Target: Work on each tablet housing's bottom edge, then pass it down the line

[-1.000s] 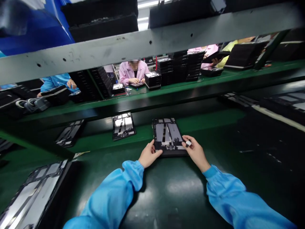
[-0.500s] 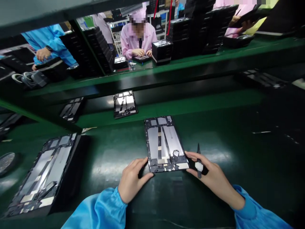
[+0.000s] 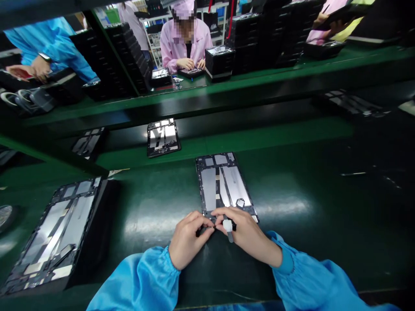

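Note:
An opened tablet (image 3: 207, 181), its inner metal plates and flat cables showing, lies on the green bench in front of me. My left hand (image 3: 189, 237) is closed at the tablet's lower left corner, thumb and fingertips pinched together; a small dark bit shows there, too small to name. My right hand (image 3: 248, 231) reaches across the tablet's lower edge, fingertips almost touching the left ones. Held in it is a slim dark tool with a white wrapping (image 3: 228, 225); its tip is hidden by the fingers. The hands cover part of the tablet's lower end.
A stack topped by another opened tablet (image 3: 61, 229) stands at left. Beyond lies a smaller-looking opened tablet (image 3: 163, 137) on the lower ledge. A green shelf (image 3: 194, 93) crosses behind, bearing black stacks (image 3: 244, 43). A person in pink (image 3: 186, 47) works across it.
My right hand has moved left from the tablet's right edge to its lower left corner, bringing the tool along. My left fingers have gone from gripping the tablet's side to a pinch.

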The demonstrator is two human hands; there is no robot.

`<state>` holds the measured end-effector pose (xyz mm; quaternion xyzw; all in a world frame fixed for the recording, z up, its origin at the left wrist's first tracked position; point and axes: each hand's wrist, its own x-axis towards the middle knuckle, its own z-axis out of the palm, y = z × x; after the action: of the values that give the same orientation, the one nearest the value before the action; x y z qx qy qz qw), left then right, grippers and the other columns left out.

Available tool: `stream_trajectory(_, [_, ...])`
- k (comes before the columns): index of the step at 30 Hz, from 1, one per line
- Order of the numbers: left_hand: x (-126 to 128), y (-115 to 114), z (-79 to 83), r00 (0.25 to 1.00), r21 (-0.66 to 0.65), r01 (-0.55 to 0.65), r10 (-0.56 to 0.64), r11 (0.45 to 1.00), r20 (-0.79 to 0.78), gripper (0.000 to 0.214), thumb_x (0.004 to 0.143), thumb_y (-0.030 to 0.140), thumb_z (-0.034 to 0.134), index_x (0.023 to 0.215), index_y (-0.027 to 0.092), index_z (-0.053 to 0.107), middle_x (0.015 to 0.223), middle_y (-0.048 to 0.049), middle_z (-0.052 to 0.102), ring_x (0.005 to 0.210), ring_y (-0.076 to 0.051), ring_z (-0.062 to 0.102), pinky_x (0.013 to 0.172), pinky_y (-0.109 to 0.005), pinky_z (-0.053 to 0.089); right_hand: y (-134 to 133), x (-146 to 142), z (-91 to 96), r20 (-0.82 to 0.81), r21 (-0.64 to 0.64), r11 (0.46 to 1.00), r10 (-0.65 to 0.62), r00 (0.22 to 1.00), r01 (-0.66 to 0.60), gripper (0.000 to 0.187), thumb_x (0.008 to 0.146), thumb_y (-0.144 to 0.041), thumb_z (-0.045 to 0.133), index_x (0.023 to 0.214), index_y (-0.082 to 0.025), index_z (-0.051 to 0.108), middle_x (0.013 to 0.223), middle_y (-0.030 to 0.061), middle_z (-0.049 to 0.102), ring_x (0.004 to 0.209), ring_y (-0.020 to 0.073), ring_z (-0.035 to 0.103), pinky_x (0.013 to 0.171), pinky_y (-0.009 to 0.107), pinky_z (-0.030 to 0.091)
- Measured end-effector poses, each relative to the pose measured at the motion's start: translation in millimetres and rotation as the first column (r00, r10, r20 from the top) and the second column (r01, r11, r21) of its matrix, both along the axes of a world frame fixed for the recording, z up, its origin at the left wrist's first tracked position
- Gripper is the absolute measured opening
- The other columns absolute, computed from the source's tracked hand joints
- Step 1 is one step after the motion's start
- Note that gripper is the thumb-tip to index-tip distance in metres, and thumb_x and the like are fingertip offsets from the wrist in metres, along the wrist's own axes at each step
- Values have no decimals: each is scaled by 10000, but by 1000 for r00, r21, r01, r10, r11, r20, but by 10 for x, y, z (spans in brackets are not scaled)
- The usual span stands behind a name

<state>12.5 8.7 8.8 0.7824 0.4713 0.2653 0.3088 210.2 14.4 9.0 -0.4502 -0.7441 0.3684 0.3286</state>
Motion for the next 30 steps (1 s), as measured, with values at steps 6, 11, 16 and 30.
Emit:
stream_trajectory(6, [21,-17,10,997,-55,-28,25,998,-67,73,860,163,635,826,218,670,808,-1,600,741,-139,587,626,-225,464,-49,-15,1,-19,-22,1000,-16,1000,16,302,857,-82,567,1090,-259,640,862,19,718,871,236,665,788,370,513])
stream_trajectory(11, [4,-33,-6,998,-32,-31,29,999,-62,63,892,243,620,882,228,681,836,-11,605,761,-147,595,646,-240,480,-62,-60,-36,17,47,999,-16,1000,15,345,851,-41,543,1100,-263,630,867,24,714,847,235,650,758,374,503])
stream_trajectory(16, [-2,-68,-31,988,152,15,9,988,-157,197,975,294,520,893,226,687,818,-22,594,768,-146,579,672,-253,472,-63,-39,-38,7,48,999,-6,1000,6,362,850,-43,543,1115,-273,629,873,24,715,843,237,654,763,380,511])
stream_trajectory(30, [-288,-144,-143,864,461,347,-88,817,-496,334,1023,155,370,1293,238,548,1145,-72,631,887,-181,560,734,-309,417,-69,-19,-97,10,86,996,7,1000,-8,428,829,33,526,1131,-258,614,870,20,698,850,226,641,769,375,512])
